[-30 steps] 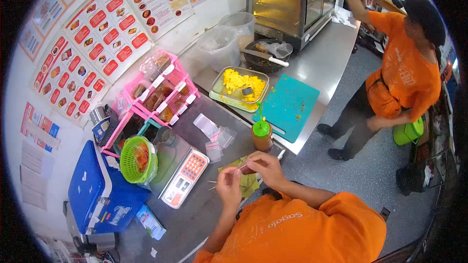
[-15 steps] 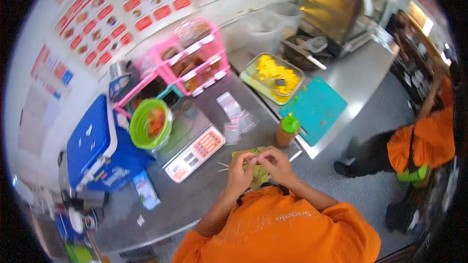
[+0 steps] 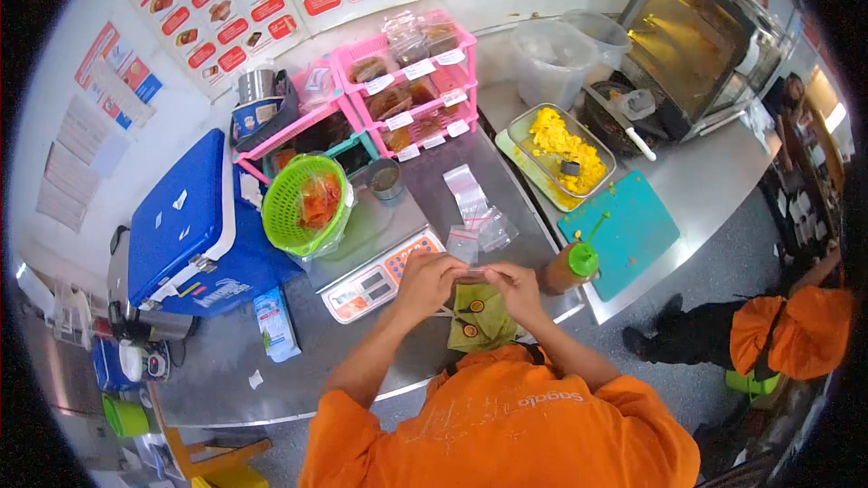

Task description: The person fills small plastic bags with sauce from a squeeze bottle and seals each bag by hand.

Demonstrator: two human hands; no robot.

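My left hand (image 3: 429,282) and my right hand (image 3: 517,291) meet above the table's front edge, fingertips pinched on a small clear plastic bag (image 3: 474,272) stretched between them. Below them lies a green cloth (image 3: 483,318) with two round dark-and-orange pieces on it. Small clear zip bags (image 3: 466,194) lie just beyond my hands. Left of them is a scale (image 3: 372,286), its front panel partly behind my left hand. A sauce bottle with a green cap (image 3: 571,268) stands to the right of my right hand.
A green basket (image 3: 291,215) with an orange-red bag sits on the scale, near a blue cooler (image 3: 194,239). Pink racks (image 3: 407,90) stand behind. Rightward are a tray of yellow food (image 3: 562,155), a teal board (image 3: 637,221), a knife (image 3: 633,137) and a co-worker (image 3: 787,330).
My view has turned, so the table items sit further right. My hands have drawn slightly apart with the bag between them. The co-worker's raised arm has come down.
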